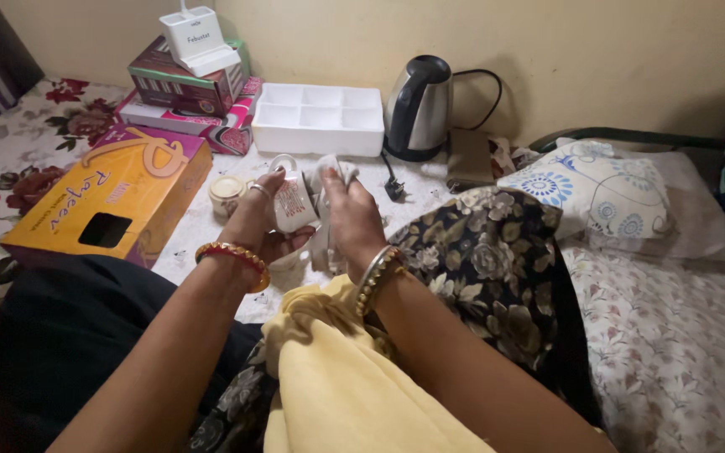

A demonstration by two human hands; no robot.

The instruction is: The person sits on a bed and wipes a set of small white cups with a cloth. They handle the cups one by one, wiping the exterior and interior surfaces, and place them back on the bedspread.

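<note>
Bedsheet (35,159) floral, kettle (418,105) by wall, hands (308,220) w/ mug (294,201)

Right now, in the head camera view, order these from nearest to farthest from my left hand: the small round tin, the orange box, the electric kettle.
Measured from the left hand:
1. Small round tin, just to its left, on the bedspread.
2. Orange box, farther left, lying flat.
3. Electric kettle, up and to the right, by the wall.

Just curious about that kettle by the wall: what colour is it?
The kettle is shiny silver metal with a black lid, handle and base, seen from the head camera.
</note>
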